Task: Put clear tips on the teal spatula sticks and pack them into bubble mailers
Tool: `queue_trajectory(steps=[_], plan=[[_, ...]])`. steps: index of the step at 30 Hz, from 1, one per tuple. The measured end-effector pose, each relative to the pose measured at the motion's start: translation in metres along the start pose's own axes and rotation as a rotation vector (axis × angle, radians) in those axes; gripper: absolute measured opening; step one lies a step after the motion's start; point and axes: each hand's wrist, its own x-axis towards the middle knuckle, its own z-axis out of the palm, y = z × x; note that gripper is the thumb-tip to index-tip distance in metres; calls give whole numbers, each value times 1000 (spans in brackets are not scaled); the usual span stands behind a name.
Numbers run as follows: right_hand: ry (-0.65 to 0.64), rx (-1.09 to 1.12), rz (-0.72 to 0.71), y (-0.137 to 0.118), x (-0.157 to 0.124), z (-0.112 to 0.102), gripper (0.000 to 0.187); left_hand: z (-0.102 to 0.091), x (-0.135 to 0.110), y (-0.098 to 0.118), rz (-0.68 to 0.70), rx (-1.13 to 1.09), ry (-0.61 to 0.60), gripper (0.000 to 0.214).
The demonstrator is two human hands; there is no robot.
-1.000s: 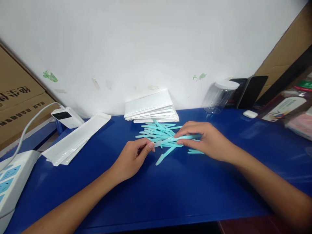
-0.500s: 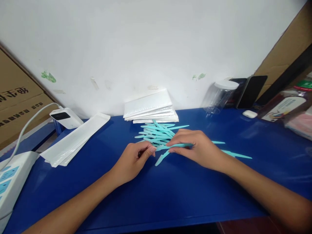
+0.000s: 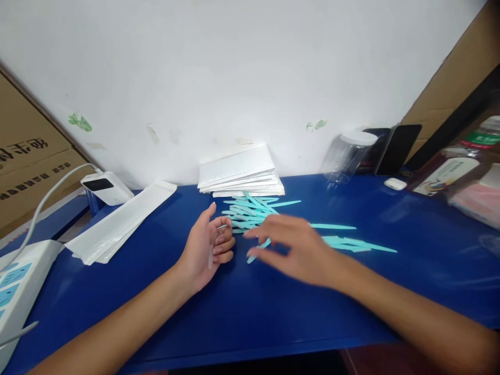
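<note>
A pile of thin teal plastic sticks (image 3: 250, 211) lies on the blue table (image 3: 273, 307) in front of a stack of white envelopes. A few more teal sticks (image 3: 351, 243) lie apart to the right. My left hand (image 3: 209, 245) rests on its edge left of the pile, palm turned inward, thumb up, fingers curled round a small pale strip that I cannot make out clearly. My right hand (image 3: 292, 247) hovers just over the near edge of the pile, blurred by motion, fingers stretched out to the left, with nothing visible in them.
A stack of white padded envelopes (image 3: 240, 174) stands against the wall. Long white pouches (image 3: 121, 224), a power bank (image 3: 105, 187) and a power strip (image 3: 15, 281) are on the left. A clear jar (image 3: 347, 156), a phone (image 3: 396, 148) and an earbud case (image 3: 394, 183) sit at the right.
My right hand let go of the teal stick it pinched and swept left with fingers spread. My left hand turned from a pinch on the table to palm-inward with curled fingers.
</note>
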Motion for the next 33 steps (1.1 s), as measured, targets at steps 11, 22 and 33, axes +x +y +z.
queue_trajectory(steps=[11,22,33], plan=[[15,-290,-389,-41,-3,53,26,14,-21,-28,-25,-103,-56,53],[191,171,-77,-5,4,18,18,5,-14,-28,89,408,-244,50],[35,284,254,-1,-6,30,29,3,-6,-21,27,381,-185,49]])
